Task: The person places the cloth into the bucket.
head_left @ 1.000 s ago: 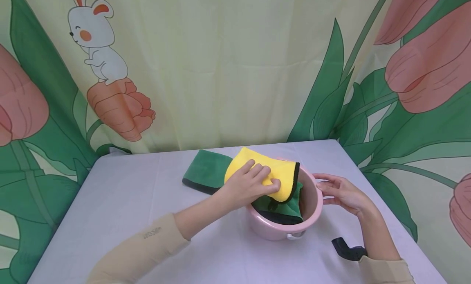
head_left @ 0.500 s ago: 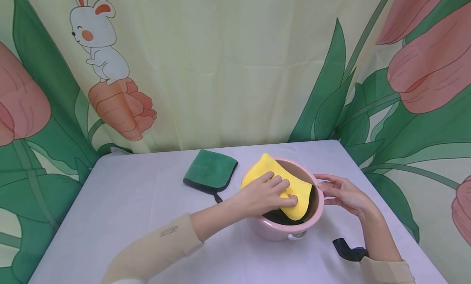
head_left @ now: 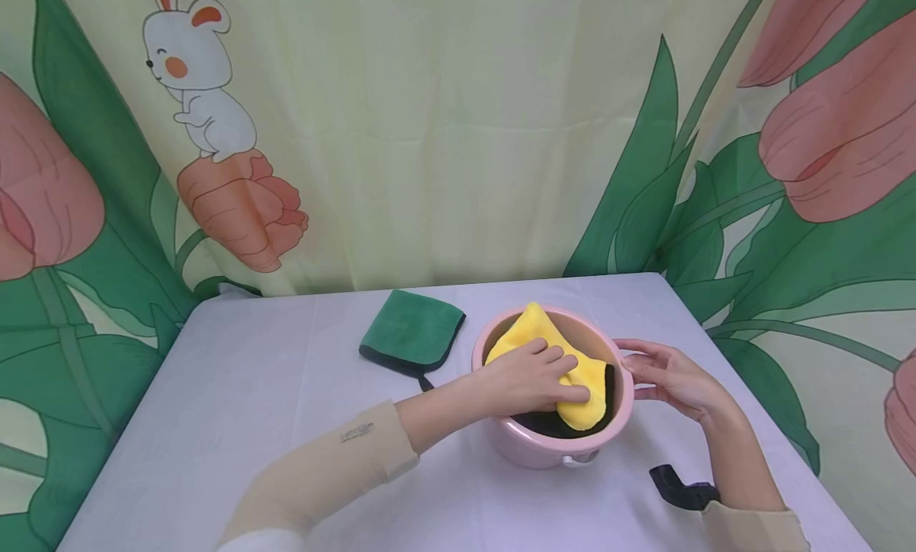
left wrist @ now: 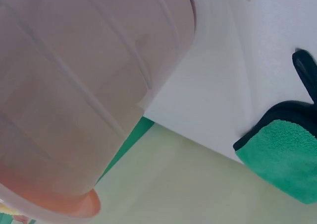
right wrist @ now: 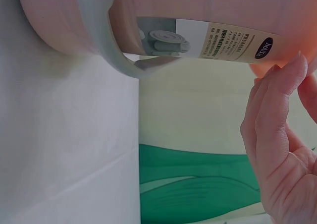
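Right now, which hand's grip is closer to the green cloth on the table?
The left hand: it holds the yellow cloth in the pink bucket, right of the green cloth. The right hand is farther right, touching the bucket's opposite side.

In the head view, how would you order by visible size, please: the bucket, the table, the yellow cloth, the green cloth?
1. Table
2. Bucket
Unranked, smallest: yellow cloth and green cloth; too alike, the yellow partly hidden.
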A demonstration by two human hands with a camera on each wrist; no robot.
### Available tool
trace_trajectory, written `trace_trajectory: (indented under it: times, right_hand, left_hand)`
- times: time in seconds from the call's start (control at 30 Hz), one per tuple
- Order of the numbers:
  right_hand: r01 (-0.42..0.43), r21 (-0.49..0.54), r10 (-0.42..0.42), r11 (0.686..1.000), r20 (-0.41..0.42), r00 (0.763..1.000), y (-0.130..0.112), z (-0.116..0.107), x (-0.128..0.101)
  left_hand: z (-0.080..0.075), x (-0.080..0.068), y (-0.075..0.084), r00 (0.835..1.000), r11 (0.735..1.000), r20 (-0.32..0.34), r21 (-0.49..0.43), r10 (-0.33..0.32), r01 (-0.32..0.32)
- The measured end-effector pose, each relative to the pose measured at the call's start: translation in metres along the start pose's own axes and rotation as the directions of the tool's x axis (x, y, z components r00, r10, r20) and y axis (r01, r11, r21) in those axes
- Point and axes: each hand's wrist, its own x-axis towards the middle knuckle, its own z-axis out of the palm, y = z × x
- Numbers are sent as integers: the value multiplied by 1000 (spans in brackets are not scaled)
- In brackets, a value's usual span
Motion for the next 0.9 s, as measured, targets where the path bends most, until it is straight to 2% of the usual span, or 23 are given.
trace_trajectory:
  times: [0.17, 0.33, 0.6, 0.73, 0.9]
  right_hand:
    - [-2, -5, 2, 1000, -9, 1000, 0, 0, -1]
    - [-8, -2, 8, 1000, -11, 1000, 0, 1, -1]
    - [-1, 12, 1, 1000, 2, 1000, 2, 0, 0]
    - [-5, 20, 5, 1000, 5, 1000, 2, -1, 0]
    - [-5, 22, 5, 1000, 7, 1000, 1, -1, 0]
  left_hand:
    - [6, 6, 0, 999, 999, 44, -35, 6, -4]
    - [12, 10, -1, 996, 996, 86, -83, -14, 21]
    - [15, 14, -1, 980, 984, 193, -164, -39, 72]
    - [14, 14, 0, 971, 985, 237, -154, -38, 76]
    - [14, 14, 1, 947, 993, 318, -88, -48, 80]
